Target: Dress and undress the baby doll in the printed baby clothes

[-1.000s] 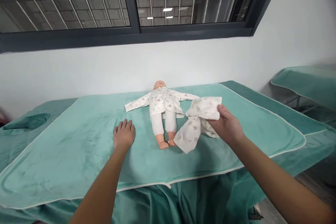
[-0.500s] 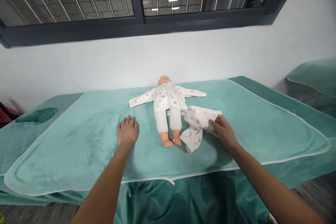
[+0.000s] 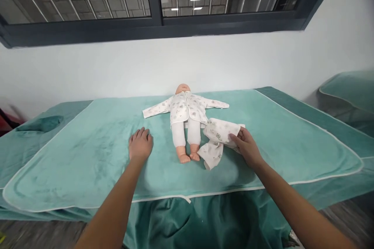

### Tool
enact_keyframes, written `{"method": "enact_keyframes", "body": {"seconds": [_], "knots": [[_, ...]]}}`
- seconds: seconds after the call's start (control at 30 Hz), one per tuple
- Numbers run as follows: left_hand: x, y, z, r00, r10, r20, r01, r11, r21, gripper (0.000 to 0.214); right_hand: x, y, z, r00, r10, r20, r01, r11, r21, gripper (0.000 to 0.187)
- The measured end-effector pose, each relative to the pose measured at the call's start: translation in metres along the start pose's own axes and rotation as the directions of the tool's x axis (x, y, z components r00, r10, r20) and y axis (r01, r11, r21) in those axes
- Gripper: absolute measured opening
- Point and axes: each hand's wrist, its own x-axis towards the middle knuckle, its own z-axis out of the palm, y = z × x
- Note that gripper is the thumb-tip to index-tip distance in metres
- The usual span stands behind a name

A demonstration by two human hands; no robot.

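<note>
A baby doll (image 3: 183, 88) lies on its back, head toward the wall, on a light green mat (image 3: 96, 155). It wears a white printed jacket (image 3: 179, 109) with both sleeves spread and white trousers (image 3: 194, 131); its feet are bare. Beside the doll's legs, on the right, lies a crumpled white printed baby garment (image 3: 223, 130); its exact kind is unclear. My right hand (image 3: 247, 146) pinches this garment's right edge between thumb and fingers. My left hand (image 3: 140, 143) rests palm down on the mat, left of the doll, fingers stretched out and holding nothing.
Darker green bedding (image 3: 175, 221) hangs over the near edge. A white wall (image 3: 117, 70) rises behind the mat, below a dark-framed window (image 3: 157, 27) with bars. At the far right stands a green cushion-like shape (image 3: 350, 89). A red and black object (image 3: 6, 122) is at the left edge.
My right hand's fingers have shifted slightly at the garment's edge, which is a little more folded. The camera view has moved slightly. My left hand stays on the mat.
</note>
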Motion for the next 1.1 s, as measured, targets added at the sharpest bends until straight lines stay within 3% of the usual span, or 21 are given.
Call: {"method": "enact_keyframes", "body": {"seconds": [0.07,0.13,0.23,0.3,0.33,0.5,0.63,0.73,0.83,0.87,0.93,1.0,1.07,1.1], "knots": [[0.000,0.000,-0.001,1.000,-0.015,-0.002,0.015,1.000,-0.013,0.045,-0.009,-0.015,-0.002,0.982,-0.154,-0.112,0.124,0.962,-0.242,0.048],[0.001,0.001,0.000,1.000,-0.028,-0.010,0.028,0.999,-0.029,0.044,-0.024,-0.030,-0.001,0.928,-0.360,-0.098,0.267,0.824,-0.499,0.048],[0.000,0.002,0.000,0.999,-0.039,-0.020,0.037,0.998,-0.052,0.043,-0.050,-0.048,0.007,0.821,-0.527,0.218,0.545,0.613,-0.572,0.048],[-0.001,0.003,0.000,0.999,-0.047,-0.019,0.046,0.997,-0.066,0.042,-0.060,-0.054,0.016,0.764,-0.536,0.360,0.641,0.563,-0.522,0.050],[-0.001,0.003,0.000,0.999,-0.049,-0.021,0.048,0.996,-0.073,0.042,-0.063,-0.055,0.021,0.766,-0.521,0.377,0.641,0.567,-0.517,0.049],[-0.003,0.002,-0.002,0.998,-0.058,-0.017,0.056,0.993,-0.102,0.041,-0.067,-0.053,0.034,0.867,-0.344,0.361,0.496,0.661,-0.562,0.034],[-0.002,0.001,0.001,0.996,-0.075,-0.045,0.068,0.989,-0.130,0.040,-0.072,-0.046,0.036,0.856,-0.257,0.449,0.500,0.631,-0.594,0.036],[-0.003,0.000,-0.001,0.994,-0.095,-0.056,0.080,0.968,-0.237,0.038,-0.068,-0.047,0.035,0.878,-0.209,0.431,0.426,0.751,-0.505,0.018],[-0.014,0.008,-0.011,0.978,-0.210,-0.014,0.185,0.889,-0.419,0.036,-0.056,-0.060,0.033,0.941,0.008,0.338,0.055,0.983,-0.177,0.021],[-0.021,0.015,-0.017,0.967,-0.256,-0.014,0.222,0.863,-0.453,0.036,-0.052,-0.067,0.032,0.941,0.088,0.327,-0.096,0.995,0.009,0.024],[-0.042,0.037,-0.031,0.945,-0.324,-0.047,0.258,0.826,-0.501,0.034,-0.044,-0.080,0.032,0.925,0.174,0.337,-0.302,0.876,0.376,0.031],[-0.071,0.068,-0.048,0.943,-0.331,-0.029,0.231,0.716,-0.659,0.029,-0.043,-0.091,0.035,0.921,0.169,0.350,-0.357,0.725,0.589,0.034],[-0.103,0.100,-0.065,0.959,-0.215,0.186,0.268,0.467,-0.843,0.032,-0.052,-0.100,0.040,0.903,0.102,0.416,-0.351,0.735,0.581,0.040],[-0.118,0.114,-0.072,0.938,-0.101,0.332,0.346,0.324,-0.880,0.038,-0.060,-0.103,0.044,0.873,0.061,0.484,-0.343,0.782,0.520,0.046]]}}
